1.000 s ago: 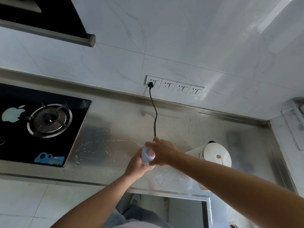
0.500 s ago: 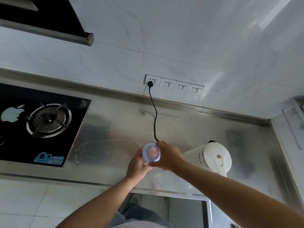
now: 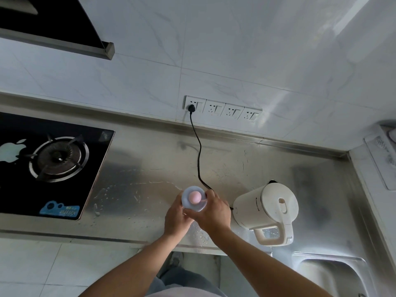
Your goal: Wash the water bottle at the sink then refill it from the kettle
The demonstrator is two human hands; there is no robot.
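The water bottle [image 3: 194, 198] stands upright on the steel counter [image 3: 150, 168], seen from above: a pale lilac cap with a pink knob in its middle. My left hand [image 3: 176, 217] wraps the bottle's body from the left. My right hand [image 3: 214, 212] grips it from the right, fingers just under the cap. The white electric kettle [image 3: 267, 209] stands right of my hands, lid closed, handle toward me. Its black cord [image 3: 199, 155] runs up to the wall socket [image 3: 194, 102]. The sink [image 3: 330, 275] shows at the bottom right.
A black gas hob [image 3: 53, 161] with one burner fills the counter's left side. Water drops lie on the steel between hob and bottle. A range hood [image 3: 55, 24] hangs top left. A white object [image 3: 383, 155] is on the right wall.
My right hand has slid off the top of the cap down to the bottle's side, so the cap and pink knob now show. The view has tilted, bringing the kettle and sink in.
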